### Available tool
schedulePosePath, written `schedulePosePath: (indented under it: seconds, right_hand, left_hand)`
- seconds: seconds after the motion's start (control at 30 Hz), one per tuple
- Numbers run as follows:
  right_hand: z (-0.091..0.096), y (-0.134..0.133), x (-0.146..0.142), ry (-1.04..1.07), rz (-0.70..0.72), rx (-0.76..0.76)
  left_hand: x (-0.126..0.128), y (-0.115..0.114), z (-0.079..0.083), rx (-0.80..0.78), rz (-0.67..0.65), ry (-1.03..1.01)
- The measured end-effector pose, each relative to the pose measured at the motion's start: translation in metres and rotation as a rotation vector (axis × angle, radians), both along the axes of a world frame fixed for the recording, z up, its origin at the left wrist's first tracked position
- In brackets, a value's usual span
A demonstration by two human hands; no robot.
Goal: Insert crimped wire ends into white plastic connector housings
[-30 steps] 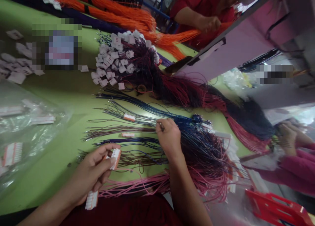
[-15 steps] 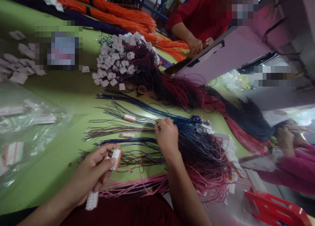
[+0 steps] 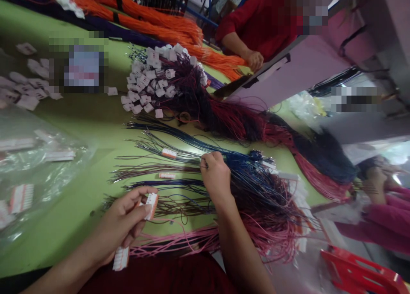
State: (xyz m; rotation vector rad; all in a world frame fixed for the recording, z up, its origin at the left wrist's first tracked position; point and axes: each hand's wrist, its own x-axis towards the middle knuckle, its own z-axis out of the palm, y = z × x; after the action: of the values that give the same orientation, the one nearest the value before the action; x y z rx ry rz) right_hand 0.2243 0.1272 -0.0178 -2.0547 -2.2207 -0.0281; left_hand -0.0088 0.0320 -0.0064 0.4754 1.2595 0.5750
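Note:
My left hand [image 3: 120, 223] holds a small white and orange connector housing [image 3: 151, 203] between thumb and fingers, low over the green table [image 3: 83, 119]. A second white housing [image 3: 121, 258] pokes out below that hand. My right hand [image 3: 216, 176] rests on the fan of thin blue wires [image 3: 179, 147], its fingertips pinched on a wire. Bundles of dark purple, brown and pink wires [image 3: 179, 243] lie in rows between the two hands. Two loose orange connectors [image 3: 168, 153] lie among the wires.
A heap of white connectors on dark and red wires [image 3: 153, 78] sits further back. Orange wire bundles [image 3: 153, 16] run along the far edge, where a person in red [image 3: 256, 25] works. Clear plastic bags [image 3: 35, 166] lie left, another person's hand [image 3: 378, 183] right, a red tray [image 3: 361, 272] bottom right.
My right hand has shifted slightly left and further back along the blue wires. The person in red has drawn the hand back from the orange bundle. My left hand stays put.

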Motion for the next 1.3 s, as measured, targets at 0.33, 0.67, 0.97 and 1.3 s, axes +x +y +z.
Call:
schedulePosePath:
  seconds: [0.33, 0.67, 0.97, 1.3]
  right_hand:
    - [0.024, -0.012, -0.005, 0.429, 0.078, -0.036]
    - [0.066, -0.046, -0.081, 1.03, 0.429, -0.694]
    - [0.031, -0.056, -0.052, 0.882, 0.123, -0.453]
    - [0.033, -0.058, -0.054, 0.781, 0.253, -0.287]
  left_hand:
    - [0.001, 0.0, -0.009, 0.029, -0.032, -0.046]
    - [0.001, 0.006, -0.012, 0.127, 0.083, -0.095]
    - [0.001, 0.005, -0.01, 0.104, 0.057, -0.098]
    - [-0.002, 0.007, -0.012, 0.076, 0.054, -0.236]
